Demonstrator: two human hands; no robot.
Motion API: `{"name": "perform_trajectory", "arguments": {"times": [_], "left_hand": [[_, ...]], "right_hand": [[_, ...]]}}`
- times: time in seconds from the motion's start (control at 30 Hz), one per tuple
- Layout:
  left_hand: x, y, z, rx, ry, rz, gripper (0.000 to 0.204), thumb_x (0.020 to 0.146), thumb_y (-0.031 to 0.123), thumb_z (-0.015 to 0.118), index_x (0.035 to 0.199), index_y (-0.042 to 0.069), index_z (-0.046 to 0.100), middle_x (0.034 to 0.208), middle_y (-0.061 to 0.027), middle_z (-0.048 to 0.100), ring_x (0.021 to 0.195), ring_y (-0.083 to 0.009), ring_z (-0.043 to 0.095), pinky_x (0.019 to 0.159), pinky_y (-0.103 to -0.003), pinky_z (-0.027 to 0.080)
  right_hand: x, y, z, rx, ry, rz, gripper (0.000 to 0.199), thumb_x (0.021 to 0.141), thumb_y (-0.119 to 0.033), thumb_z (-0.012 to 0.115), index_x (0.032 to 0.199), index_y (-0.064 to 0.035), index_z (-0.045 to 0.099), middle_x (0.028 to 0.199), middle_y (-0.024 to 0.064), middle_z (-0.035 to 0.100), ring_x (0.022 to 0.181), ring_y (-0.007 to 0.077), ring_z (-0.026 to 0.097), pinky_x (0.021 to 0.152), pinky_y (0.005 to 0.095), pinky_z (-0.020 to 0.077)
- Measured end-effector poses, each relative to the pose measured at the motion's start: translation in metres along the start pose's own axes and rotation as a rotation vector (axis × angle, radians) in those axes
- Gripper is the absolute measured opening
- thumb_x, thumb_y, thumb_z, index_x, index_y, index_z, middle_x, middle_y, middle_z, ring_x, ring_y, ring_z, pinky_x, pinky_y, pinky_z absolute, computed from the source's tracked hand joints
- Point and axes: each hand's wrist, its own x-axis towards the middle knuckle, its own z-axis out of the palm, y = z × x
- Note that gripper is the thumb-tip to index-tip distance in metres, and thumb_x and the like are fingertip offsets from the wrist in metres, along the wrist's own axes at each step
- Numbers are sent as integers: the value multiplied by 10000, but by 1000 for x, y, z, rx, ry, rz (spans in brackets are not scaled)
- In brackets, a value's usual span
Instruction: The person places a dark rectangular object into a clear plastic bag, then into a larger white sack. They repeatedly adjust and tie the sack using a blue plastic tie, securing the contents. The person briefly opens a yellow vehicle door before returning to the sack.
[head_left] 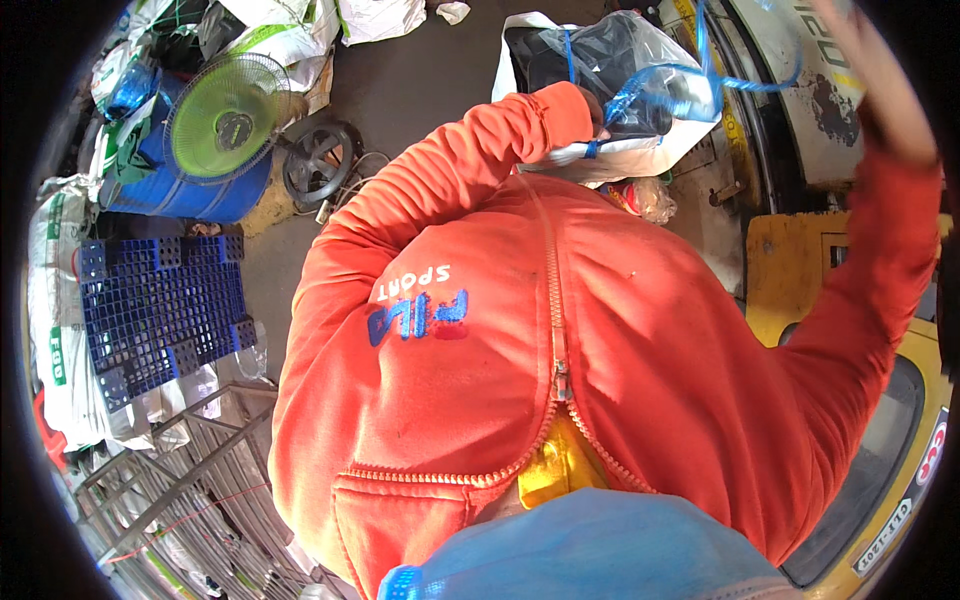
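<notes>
Beyond my chest stands a white sack point(650, 162) with clear plastic point(655, 40) and black material point(540, 65) showing in its mouth. My left hand point(597, 110), mostly hidden by its red cuff, is at the sack's near side, closed around blue plastic twine point(650, 76). From there the twine loops over the sack to the right, and part of it rises past the top edge. My right hand point(868, 55) is raised at the upper right, smeared by motion; its fingers and anything in them do not show clearly.
Left of me are a green fan point(225, 125), a blue drum point(210, 195), a blue plastic pallet point(165, 310) and metal racking point(190, 480). A white panel with worn paint point(830, 110) and a yellow vehicle point(785, 255) are close on my right.
</notes>
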Motion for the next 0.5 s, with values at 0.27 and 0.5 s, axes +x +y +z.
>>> {"name": "perform_trajectory", "arguments": {"times": [0.27,0.5], "left_hand": [[19,1,7,44,-160,-328,361,751,436,582,755,85,669,677,-81,614,630,-235,540,619,-331,428],[39,19,-2,67,-282,-512,390,754,481,562,820,114,675,718,-71,627,677,-235,570,646,-350,441]], "right_hand": [[-93,24,270,101,-410,478,318,812,-336,529,792,-34,627,764,168,592,727,332,581,645,415,453],[-130,17,299,390,175,562,170,792,-157,579,878,-13,605,826,173,589,743,330,573,649,381,447]]}}
